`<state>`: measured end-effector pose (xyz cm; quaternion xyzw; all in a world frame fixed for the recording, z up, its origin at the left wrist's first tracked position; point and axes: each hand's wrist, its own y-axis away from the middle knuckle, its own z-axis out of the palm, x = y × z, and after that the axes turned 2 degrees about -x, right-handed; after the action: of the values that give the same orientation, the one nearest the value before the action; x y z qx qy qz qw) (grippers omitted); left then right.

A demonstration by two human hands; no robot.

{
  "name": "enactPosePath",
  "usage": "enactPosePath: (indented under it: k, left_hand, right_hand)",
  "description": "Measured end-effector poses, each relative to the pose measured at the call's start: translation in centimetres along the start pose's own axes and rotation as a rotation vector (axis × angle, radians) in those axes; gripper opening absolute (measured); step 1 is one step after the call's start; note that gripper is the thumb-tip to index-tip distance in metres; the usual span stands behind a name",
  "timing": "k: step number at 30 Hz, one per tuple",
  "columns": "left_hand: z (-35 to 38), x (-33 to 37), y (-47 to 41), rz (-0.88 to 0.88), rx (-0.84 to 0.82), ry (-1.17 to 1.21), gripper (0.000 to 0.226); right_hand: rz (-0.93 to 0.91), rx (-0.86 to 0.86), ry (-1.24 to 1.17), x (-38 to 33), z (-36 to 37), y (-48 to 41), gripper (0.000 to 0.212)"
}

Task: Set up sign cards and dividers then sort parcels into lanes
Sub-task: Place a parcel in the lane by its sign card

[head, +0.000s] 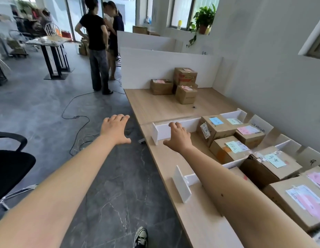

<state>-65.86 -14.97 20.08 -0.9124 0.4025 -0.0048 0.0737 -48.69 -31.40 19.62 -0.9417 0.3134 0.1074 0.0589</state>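
Observation:
Both my arms reach forward over the wooden table [155, 106]. My left hand [115, 129] hovers spread open over the floor just left of the table edge, holding nothing. My right hand [179, 137] is open in front of the far white divider [189, 124], fingertips near its top edge. A second white divider [182, 183] stands nearer, partly behind my right forearm. Cardboard parcels with blue, green and pink labels [216, 128] fill the lanes between dividers. Three unsorted parcels [184, 83] sit at the far end. Handwritten sign cards [259, 126] stand along the wall.
A tall white partition [146, 68] closes the table's far end. Two people [98, 42] stand on the grey floor beyond it. A cable [75, 117] loops across the floor. A black office chair [11, 163] is at my left, and my shoe [140, 237] is below.

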Motion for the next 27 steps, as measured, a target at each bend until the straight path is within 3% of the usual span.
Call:
enactPosePath:
  k: [10, 27]
  left_hand:
    - [1.2, -5.0, -9.5, -0.103, -0.027, 0.015, 0.097]
    - [5.0, -8.5, -28.7, -0.123, -0.070, -0.024, 0.100]
  right_hand:
    - [-0.085, -0.009, 0.008, -2.1, 0.2, -12.9, 0.053]
    - [-0.081, -0.061, -0.076, -3.5, 2.8, -34.2, 0.063]
